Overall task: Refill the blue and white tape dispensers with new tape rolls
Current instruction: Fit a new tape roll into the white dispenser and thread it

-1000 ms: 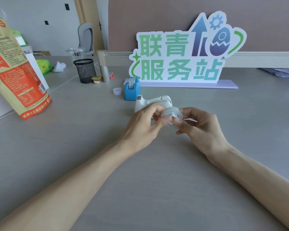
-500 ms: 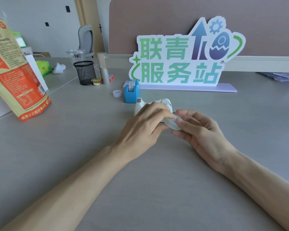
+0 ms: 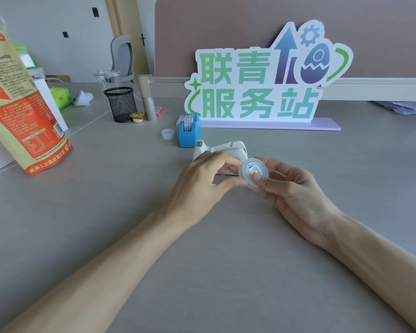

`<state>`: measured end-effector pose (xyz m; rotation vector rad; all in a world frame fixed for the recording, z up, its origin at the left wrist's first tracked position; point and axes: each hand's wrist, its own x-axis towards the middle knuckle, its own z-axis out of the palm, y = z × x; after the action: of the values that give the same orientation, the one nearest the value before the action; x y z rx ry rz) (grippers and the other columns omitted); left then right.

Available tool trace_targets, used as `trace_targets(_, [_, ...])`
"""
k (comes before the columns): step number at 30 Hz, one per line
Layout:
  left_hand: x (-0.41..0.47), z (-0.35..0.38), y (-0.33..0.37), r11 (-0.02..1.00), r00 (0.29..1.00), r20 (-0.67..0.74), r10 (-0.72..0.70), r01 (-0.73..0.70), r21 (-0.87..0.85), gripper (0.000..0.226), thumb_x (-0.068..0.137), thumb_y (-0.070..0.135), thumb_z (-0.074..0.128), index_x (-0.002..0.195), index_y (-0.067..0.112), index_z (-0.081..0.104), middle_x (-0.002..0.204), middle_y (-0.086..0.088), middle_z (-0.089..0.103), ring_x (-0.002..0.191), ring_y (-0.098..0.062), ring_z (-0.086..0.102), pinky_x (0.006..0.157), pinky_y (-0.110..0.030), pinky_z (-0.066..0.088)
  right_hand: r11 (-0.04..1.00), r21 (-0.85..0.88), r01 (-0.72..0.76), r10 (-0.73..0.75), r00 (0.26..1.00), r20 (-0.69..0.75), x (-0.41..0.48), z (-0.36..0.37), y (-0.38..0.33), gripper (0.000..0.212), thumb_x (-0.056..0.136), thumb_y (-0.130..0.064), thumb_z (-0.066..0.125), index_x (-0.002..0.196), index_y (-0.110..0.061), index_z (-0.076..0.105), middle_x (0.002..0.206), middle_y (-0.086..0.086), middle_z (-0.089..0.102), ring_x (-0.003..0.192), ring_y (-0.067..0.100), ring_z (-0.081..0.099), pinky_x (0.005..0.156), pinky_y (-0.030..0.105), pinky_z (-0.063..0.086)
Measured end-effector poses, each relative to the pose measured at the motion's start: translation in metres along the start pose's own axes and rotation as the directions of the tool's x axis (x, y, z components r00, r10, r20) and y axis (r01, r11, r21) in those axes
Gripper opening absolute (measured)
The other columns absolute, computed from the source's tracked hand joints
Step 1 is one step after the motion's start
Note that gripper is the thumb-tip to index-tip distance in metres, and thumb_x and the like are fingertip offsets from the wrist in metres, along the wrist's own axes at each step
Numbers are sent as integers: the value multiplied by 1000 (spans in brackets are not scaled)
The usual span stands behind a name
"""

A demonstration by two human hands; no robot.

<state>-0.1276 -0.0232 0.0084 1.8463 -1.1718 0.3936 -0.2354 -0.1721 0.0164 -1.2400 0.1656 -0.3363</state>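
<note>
Holding the clear tape roll [image 3: 254, 172] pinched in our right hand [image 3: 296, 195], left hand [image 3: 202, 186] fingertips closed on its edge, we judge the far blue dispenser [image 3: 188, 131] already loaded and the near white dispenser [image 3: 222, 150] not yet filled.

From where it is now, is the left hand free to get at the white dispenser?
Probably yes. The left hand sits right in front of the white dispenser, nothing between them. But its fingertips are pinching the tape roll with the right hand, so it must let go first.
</note>
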Motion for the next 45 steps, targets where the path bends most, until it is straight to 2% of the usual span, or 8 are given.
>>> trace_targets(7, [0, -3, -1, 986, 992, -64, 111, -102, 128, 8, 85, 24, 68, 82, 16, 67, 73, 23, 53, 63, 1, 45, 61, -26, 45, 1000, -22, -8, 8, 999, -37, 1, -1, -1, 34, 82, -8, 67, 115, -3, 66, 109, 10, 74, 99, 18, 70, 77, 26, 59])
trace_targets(11, [3, -10, -1, 990, 994, -108, 33, -18, 139, 9, 90, 29, 59, 88, 20, 59, 73, 15, 59, 64, -9, 55, 62, -35, 49, 1000, -16, 11, -13, 997, -80, 1, -2, 2, 29, 82, -4, 68, 110, 0, 67, 108, 14, 73, 100, 20, 70, 81, 25, 58])
trace_targets(18, [15, -22, -11, 997, 981, -187, -53, 63, 46, 2, 91, 28, 55, 93, 29, 57, 61, 8, 60, 62, -12, 63, 64, -38, 53, 823, -477, 309, -396, 913, -93, 16, 14, -22, 18, 86, -12, 70, 100, -22, 70, 86, -15, 76, 88, 3, 70, 64, 15, 53])
trace_targets(21, [21, -16, -27, 994, 973, -225, -56, 75, 78, 4, 92, 24, 54, 93, 26, 57, 69, 6, 62, 66, -21, 63, 66, -41, 53, 734, -585, 345, -467, 882, -66, 42, 23, -24, 21, 87, -13, 68, 107, -21, 69, 96, -11, 74, 96, 2, 69, 75, 9, 48])
trace_targets(28, [27, -14, -45, 986, 957, -238, -164, 170, 2, 10, 87, 12, 66, 94, 9, 72, 77, 9, 68, 59, 12, 54, 60, -3, 35, 630, -685, 367, -540, 840, -47, 73, 23, 8, 28, 92, -15, 61, 119, -20, 65, 112, 5, 70, 104, 23, 65, 90, 27, 52])
trace_targets(34, [31, -14, -40, 959, 927, -247, -281, 261, -111, 13, 81, 19, 71, 93, 17, 74, 78, 6, 70, 68, -22, 54, 61, -14, 42, 599, -690, 405, -594, 803, -45, 77, 24, 15, 30, 93, -19, 61, 123, -16, 63, 116, 4, 66, 100, 20, 66, 80, 10, 49])
trace_targets(40, [40, -8, -40, 919, 883, -285, -374, 310, -244, 9, 82, 19, 70, 86, 12, 76, 74, 14, 68, 61, 4, 53, 62, -6, 39, 620, -685, 382, -580, 811, -73, 81, 21, 15, 22, 91, -16, 64, 113, -16, 66, 113, 5, 68, 98, 20, 68, 86, 28, 54])
trace_targets(45, [43, -8, -45, 880, 855, -280, -436, 340, -333, 8, 80, 17, 72, 88, 15, 73, 78, 10, 71, 65, 4, 58, 62, -6, 39, 672, -654, 348, -526, 845, -91, 85, 18, 17, 25, 88, -19, 66, 113, -19, 69, 108, 3, 73, 100, 21, 69, 93, 40, 53])
